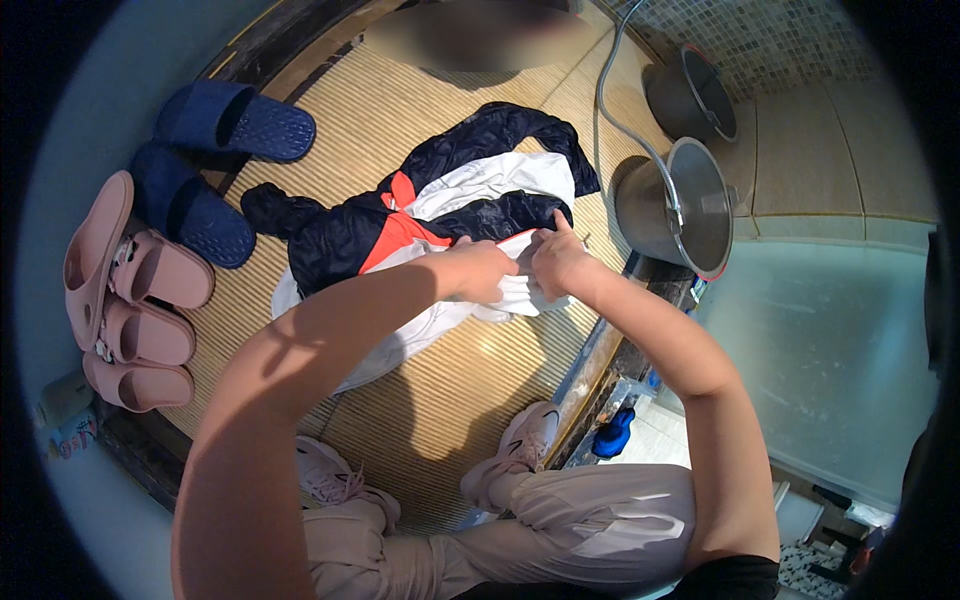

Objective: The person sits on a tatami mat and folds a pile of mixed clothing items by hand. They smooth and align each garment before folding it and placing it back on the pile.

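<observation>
A wet-looking black, white and red garment (pixel 337 244) lies spread and crumpled on the ribbed tile floor (pixel 360 427). My left hand (pixel 484 270) rests on its white and red part, fingers bent into the cloth. Close to its right, my right hand (pixel 555 259) pinches the white cloth near a black sleeve, with the index finger stretched out over the black fabric. Both hands appear to hold the fabric, a short gap between them. A second black sleeve (pixel 465 142) curves away beyond the hands, and white cloth (pixel 382 352) extends under my left forearm.
Blue slides (pixel 199 217) and pink slippers (pixel 161 330) line the left wall. Two metal buckets (pixel 637 217) (pixel 675 97) stand at the right, a shower hose (pixel 611 112) hanging across the nearer one. A raised sill (pixel 592 382) runs right of my shoes. A blurred round area is at the top.
</observation>
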Available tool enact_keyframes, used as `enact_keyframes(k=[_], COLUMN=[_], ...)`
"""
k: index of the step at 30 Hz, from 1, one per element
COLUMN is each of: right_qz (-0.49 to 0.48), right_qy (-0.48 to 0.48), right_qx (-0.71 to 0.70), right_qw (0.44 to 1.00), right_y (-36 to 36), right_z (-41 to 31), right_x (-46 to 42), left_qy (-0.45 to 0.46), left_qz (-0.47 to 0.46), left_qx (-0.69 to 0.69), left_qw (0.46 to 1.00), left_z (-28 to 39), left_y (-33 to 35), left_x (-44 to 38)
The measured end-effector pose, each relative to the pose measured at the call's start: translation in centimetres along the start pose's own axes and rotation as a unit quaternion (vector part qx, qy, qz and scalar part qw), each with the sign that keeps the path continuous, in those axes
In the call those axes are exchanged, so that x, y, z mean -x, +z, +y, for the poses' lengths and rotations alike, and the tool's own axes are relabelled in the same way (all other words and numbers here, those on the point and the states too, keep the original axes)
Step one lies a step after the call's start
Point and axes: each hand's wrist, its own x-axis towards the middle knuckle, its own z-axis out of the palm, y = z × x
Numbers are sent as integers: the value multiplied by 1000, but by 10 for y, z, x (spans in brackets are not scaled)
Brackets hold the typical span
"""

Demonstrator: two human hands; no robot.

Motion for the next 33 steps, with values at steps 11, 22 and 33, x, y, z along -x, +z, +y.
enact_keyframes(k=[11, 22, 33], right_qz=[241, 538, 412], right_qy=[102, -2, -76], right_qx=[-135, -245, -353], right_qw=[956, 807, 837], right_y=[-14, -23, -21], right_z=[65, 37, -36], right_x=[6, -23, -68], left_qy=[-8, -31, -497], left_qz=[265, 343, 632], left_qx=[13, -45, 232], left_qw=[964, 938, 548], left_z=[-23, -44, 45], left_y=[-8, -65, 162], left_x=[-4, 143, 457])
